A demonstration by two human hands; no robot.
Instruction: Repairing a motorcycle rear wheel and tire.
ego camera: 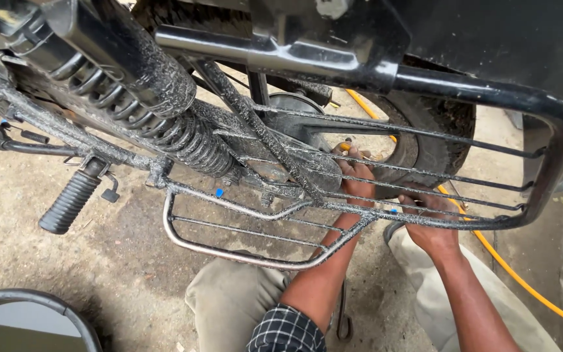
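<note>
Both hands work behind the guard (pixel 425 189): left hand (pixel 358 177) pinches a small orange-tipped thing near the wheel hub (pixel 294 107), right hand (pixel 428 218) curls around the guard's lower bar. Wheel (pixel 438 130) sits mounted; progress cannot be judged.

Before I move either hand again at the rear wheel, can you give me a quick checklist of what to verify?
1. Left hand reaching through the saree guard bars: ok.
2. Left grip on the small yellow-handled tool: cannot tell, fingers hide it.
3. Right hand resting on the guard's lower bar: ok.
4. Yellow hose lying apart from both hands: ok.
5. Rear tyre unobstructed: cannot tell.
</note>
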